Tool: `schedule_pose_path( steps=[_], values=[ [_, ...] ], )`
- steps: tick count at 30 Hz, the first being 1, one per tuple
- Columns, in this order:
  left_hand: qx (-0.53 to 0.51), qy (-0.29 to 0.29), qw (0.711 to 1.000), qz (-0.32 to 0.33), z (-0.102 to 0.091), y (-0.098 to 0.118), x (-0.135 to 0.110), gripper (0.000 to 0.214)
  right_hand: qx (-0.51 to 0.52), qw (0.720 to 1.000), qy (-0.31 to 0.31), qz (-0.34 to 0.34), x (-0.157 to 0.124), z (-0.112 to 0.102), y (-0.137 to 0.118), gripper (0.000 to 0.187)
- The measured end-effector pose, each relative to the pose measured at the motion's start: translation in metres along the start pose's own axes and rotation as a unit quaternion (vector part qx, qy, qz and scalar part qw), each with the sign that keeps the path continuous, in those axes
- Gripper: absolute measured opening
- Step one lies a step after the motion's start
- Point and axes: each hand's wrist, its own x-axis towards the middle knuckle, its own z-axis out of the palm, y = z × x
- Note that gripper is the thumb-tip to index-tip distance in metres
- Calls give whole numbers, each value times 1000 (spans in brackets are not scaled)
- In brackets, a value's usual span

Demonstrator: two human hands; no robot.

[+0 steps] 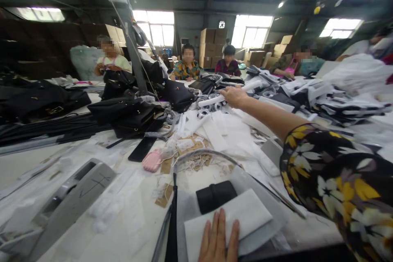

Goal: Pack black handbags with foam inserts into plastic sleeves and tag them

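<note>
My left hand point(218, 239) lies flat, fingers extended, on a folded white foam sheet point(248, 213) at the bottom centre. Under that sheet are a translucent wrapping sheet point(270, 229) and a black piece with a band across it point(215, 196). A plastic-wrapped bag handle point(211, 151) arches around them. Further off, my right hand point(236, 96) stretches over a heap of wrapped parts with its fingers out. Just beneath its fingertips is a white wrapped roll point(211, 100); whether they touch it, I cannot tell. White foam sheets point(215, 131) lie below that hand.
Black handbags point(132, 114) pile up at left around a metal post point(135, 45). A grey tape dispenser point(73, 204) stands at lower left. A black phone point(143, 148) and a pink case point(152, 160) lie mid-table. Several co-workers sit across the table; wrapped parts point(337, 94) heap at right.
</note>
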Motion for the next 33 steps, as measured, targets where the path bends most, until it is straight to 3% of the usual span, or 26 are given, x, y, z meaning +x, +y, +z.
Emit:
schedule_pose_path(
  steps=[4,8,10,12,15,19,24,30,33],
  values=[
    [-39,-97,994,-5,-27,-4,6,66,132,991,-9,-24,-110,-29,21,39],
    [-37,-142,989,28,-38,-10,17,70,313,944,-67,-84,-247,-55,12,33],
    [-40,-157,986,46,-41,-16,25,66,371,911,-133,-119,-311,-62,-2,31],
    [-60,-171,982,61,-45,-23,35,60,401,887,-164,-162,-363,-59,-22,30],
    [-102,-212,971,39,-51,-32,49,56,394,895,-92,-189,-413,-34,-62,27],
    [-136,-229,964,29,-56,-39,60,50,346,927,53,-136,-430,16,-120,24],
    [-139,-248,958,50,-64,-46,68,50,284,936,191,-79,-412,54,-168,24],
    [-122,-253,958,59,-66,-39,58,81,264,916,290,-90,-400,69,-173,21],
    [-73,-205,974,67,-56,-31,43,74,294,892,308,-151,-404,68,-157,22]
  ],
)
